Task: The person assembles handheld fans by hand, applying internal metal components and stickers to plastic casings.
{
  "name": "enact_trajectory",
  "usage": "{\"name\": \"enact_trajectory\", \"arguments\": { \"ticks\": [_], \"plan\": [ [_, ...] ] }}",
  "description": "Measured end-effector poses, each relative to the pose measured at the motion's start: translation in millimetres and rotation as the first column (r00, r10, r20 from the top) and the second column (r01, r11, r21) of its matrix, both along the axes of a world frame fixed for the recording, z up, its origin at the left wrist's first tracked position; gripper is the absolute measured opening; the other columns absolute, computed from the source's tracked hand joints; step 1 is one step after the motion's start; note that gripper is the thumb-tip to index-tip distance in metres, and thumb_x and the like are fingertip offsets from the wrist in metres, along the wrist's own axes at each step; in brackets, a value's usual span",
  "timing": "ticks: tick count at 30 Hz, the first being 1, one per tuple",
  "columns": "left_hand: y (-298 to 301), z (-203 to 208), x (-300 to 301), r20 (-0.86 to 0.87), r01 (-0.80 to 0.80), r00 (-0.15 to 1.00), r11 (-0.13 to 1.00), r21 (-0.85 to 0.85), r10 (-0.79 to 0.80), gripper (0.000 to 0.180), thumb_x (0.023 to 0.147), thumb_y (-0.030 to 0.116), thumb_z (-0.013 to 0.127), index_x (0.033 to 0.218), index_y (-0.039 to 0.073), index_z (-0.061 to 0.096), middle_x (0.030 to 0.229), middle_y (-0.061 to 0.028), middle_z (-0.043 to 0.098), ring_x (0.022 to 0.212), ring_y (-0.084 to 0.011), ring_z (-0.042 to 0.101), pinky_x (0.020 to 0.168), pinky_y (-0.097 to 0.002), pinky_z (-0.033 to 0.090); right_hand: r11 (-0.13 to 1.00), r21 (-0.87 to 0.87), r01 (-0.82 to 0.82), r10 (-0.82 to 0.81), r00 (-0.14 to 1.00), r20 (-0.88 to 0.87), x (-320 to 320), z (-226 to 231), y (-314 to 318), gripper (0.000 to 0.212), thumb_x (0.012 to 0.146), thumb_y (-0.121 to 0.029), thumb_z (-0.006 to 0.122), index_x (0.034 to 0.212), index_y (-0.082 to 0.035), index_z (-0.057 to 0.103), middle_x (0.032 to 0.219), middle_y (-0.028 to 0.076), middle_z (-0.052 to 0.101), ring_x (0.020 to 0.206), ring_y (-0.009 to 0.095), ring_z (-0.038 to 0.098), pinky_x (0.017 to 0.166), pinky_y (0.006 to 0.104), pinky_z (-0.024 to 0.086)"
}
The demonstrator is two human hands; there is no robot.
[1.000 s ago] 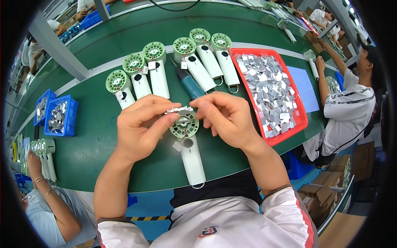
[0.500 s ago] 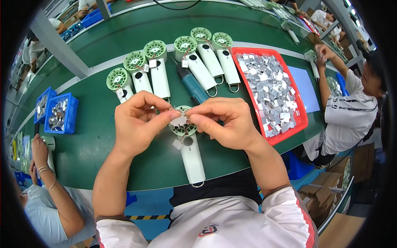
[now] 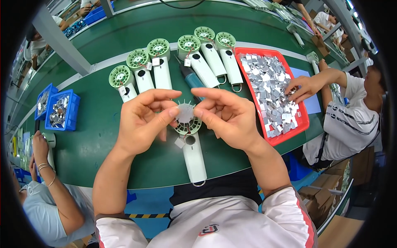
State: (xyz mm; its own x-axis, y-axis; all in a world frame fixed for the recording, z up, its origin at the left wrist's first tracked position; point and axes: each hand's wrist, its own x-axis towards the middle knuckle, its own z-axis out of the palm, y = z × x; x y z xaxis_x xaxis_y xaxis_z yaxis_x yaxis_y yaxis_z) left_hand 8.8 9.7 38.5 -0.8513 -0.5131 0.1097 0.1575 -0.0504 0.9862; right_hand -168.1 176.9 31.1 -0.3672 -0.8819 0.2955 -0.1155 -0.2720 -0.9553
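My left hand (image 3: pixel 142 120) and my right hand (image 3: pixel 225 115) hold a small round silvery finned disc (image 3: pixel 185 112) between thumb and forefinger tips, flat face toward me. Right under it a white handheld fan body (image 3: pixel 194 155) with a pale green round head lies on the green table (image 3: pixel 103 144), handle toward me. A small white tag sits beside its head.
Several more white-and-green fan bodies (image 3: pixel 159 68) lie in a row farther back, with a dark blue-handled tool (image 3: pixel 191 78) among them. A red tray (image 3: pixel 306 122) of silvery pieces is at right, a person's hand (image 3: pixel 304 87) in it. Blue bins (image 3: pixel 62 111) stand left, near another person (image 3: pixel 41 144).
The silvery piece, first held edge-on above the fan head, has been turned so its flat round face shows. My fingertips have spread a little. The person's hand at right now reaches into the red tray.
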Motion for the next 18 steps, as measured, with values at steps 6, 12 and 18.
{"name": "enact_trajectory", "arguments": {
  "ticks": [6,12,18],
  "plan": [
    [-3.8,-3.3,1.5,0.029,0.003,1.0,0.999,-0.053,-0.002,0.03,0.101,0.0,0.078,0.129,-0.01,0.073,0.101,-0.0117,0.078,0.078,-0.0099,0.074,0.047,-0.021,0.051,0.997,0.01,0.08,-0.079,0.992,-0.096,-0.2,-0.6,0.6,0.038,0.103,0.006,0.073,0.141,0.004,0.072,0.104,0.007,0.078,0.075,0.003,0.067,0.055,0.0182,0.051],
    [-8.1,1.1,4.7,0.127,-0.003,0.992,0.997,-0.077,0.013,0.029,0.101,0.0,0.079,0.129,-0.006,0.078,0.093,-0.0081,0.078,0.073,-0.0062,0.068,0.048,-0.0207,0.047,0.996,-0.064,0.065,-0.089,0.851,-0.518,-7.5,12.8,-0.5,0.047,0.09,0.004,0.083,0.136,-0.002,0.077,0.116,0.013,0.077,0.089,0.011,0.072,0.057,0.0216,0.056],
    [-2.8,-4.7,0.5,0.104,-0.016,0.994,0.993,-0.119,0.028,0.027,0.101,0.003,0.079,0.128,-0.002,0.081,0.088,-0.0046,0.077,0.068,-0.0039,0.061,0.053,-0.0211,0.044,0.985,-0.172,0.007,-0.122,0.735,-0.667,-15.6,5.8,-4.1,0.043,0.08,0.002,0.09,0.123,-0.006,0.084,0.12,0.011,0.078,0.095,0.018,0.071,0.058,0.0246,0.058]
  ]
}}
